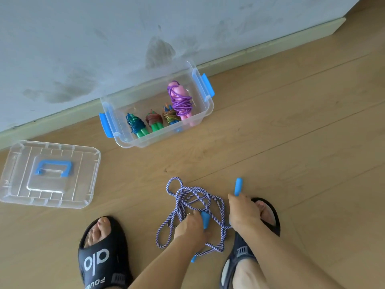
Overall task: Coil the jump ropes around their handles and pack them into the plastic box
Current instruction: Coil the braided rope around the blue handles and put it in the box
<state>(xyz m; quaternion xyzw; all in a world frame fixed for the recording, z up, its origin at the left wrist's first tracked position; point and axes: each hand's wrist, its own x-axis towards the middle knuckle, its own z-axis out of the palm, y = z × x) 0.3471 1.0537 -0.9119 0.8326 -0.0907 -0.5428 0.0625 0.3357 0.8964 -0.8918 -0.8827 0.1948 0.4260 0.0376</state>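
Note:
A blue-and-white jump rope [183,197] lies in a loose tangle on the wooden floor between my feet. My left hand [190,228] grips one of its blue handles [205,220] low over the tangle. My right hand [242,211] holds the other blue handle [238,186], whose tip points up and away. The clear plastic box [205,109] with blue latches stands open by the wall. Inside it lie several coiled ropes: a purple one on pink handles [180,101], a yellow-brown one [169,115], a brown one [154,119] and a dark blue one [135,124].
The box's clear lid [18,180] with a blue grip lies flat on the floor at the left. My feet wear black slippers, one at the left [102,253] and one at the right [268,215]. A grey wall with a pale skirting board [270,41] runs behind the box.

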